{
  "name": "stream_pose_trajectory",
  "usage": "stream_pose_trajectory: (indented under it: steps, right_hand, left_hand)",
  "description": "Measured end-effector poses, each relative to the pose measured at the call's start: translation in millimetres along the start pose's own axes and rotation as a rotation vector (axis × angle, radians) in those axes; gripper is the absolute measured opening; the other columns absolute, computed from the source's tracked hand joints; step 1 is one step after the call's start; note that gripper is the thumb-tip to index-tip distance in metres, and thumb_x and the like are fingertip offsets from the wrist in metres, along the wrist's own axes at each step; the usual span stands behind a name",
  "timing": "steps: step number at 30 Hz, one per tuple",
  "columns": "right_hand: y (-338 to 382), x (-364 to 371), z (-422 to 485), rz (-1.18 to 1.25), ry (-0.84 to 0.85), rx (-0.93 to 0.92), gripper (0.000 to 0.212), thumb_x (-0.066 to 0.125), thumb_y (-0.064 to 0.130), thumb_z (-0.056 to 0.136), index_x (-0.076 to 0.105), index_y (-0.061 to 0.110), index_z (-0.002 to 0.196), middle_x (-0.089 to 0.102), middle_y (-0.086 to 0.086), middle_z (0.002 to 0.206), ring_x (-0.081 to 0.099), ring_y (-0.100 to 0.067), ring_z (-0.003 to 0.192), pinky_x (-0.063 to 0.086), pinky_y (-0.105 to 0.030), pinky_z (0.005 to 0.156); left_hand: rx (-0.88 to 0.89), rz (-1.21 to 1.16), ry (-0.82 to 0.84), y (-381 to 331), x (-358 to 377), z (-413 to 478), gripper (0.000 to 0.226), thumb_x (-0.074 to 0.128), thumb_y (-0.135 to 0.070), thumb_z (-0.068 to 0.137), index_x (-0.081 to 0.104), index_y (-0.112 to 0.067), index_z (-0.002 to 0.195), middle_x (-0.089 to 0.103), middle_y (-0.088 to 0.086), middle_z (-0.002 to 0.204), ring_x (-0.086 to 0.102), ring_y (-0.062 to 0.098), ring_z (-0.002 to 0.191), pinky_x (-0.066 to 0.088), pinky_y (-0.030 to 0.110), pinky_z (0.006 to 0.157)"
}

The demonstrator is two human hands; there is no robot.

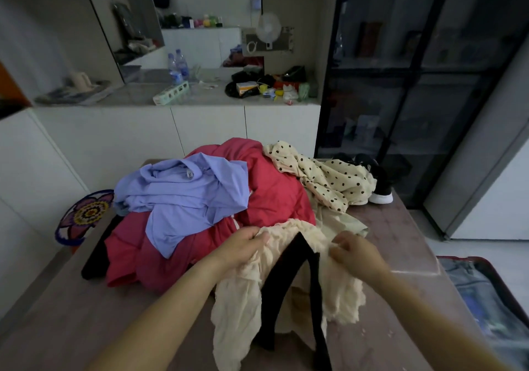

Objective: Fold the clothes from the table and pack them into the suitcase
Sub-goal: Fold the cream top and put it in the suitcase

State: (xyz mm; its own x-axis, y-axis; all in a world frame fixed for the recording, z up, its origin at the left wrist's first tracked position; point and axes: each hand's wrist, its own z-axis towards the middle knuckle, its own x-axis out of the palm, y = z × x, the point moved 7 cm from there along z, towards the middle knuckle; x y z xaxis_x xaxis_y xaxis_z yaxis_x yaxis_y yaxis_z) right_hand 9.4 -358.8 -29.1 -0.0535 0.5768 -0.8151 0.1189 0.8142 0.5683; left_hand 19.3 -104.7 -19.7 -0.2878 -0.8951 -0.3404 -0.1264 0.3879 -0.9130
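At the near edge of the table (pixel 94 307), the left hand (pixel 243 246) and right hand (pixel 353 251) each pinch the top of a cream garment (pixel 243 293) with black trim, hanging between them. Behind lies the pile: lavender shirt (pixel 186 196), red jacket (pixel 274 190), polka-dot blouse (pixel 329 181). The suitcase (pixel 486 293) lies open at the near right.

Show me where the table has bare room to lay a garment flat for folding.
Bare table shows at the near left, in front of the red jacket and left of the cream garment gripped by both hands. A narrower strip runs along the right edge, between that garment and the suitcase. The middle and far end are crowded: the purple shirt, the polka-dot top and a shoe.
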Motion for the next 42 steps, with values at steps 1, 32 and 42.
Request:
stream_pose_trajectory:
  steps: [1,32,42]
  right_hand:
    - [5,-2,-4,-0.018,-0.066,-0.058,0.021,0.065,0.038,0.084,0.06,0.021,0.096,0.057,0.008,0.086,0.057,-0.012,0.079,0.041,-0.026,0.066]
    - [7,132,-40,-0.651,0.262,-0.049,0.062,0.05,0.051,0.087,0.034,0.017,0.136,0.04,-0.004,0.133,0.046,-0.027,0.121,0.034,-0.047,0.096]
    - [-11,-7,8,-0.447,0.009,-0.003,0.028,0.044,0.043,0.092,0.045,0.02,0.107,0.062,-0.001,0.099,0.062,-0.024,0.09,0.045,-0.032,0.066]
  left_hand:
    - [-0.003,-0.004,-0.016,-4,4,2,0.029,0.052,-0.023,0.097,0.049,-0.009,0.073,0.04,-0.006,0.058,0.037,0.002,0.05,0.032,0.018,0.052]
    - [-0.114,1.101,-0.264,50,1,-32,0.029,0.042,-0.004,0.089,0.047,-0.013,0.116,0.048,0.007,0.118,0.055,0.027,0.102,0.039,0.034,0.07]
    - [-0.144,0.916,-0.431,5,-38,-21,0.024,0.044,-0.031,0.094,0.052,-0.014,0.108,0.051,0.009,0.112,0.057,0.031,0.098,0.042,0.035,0.071]
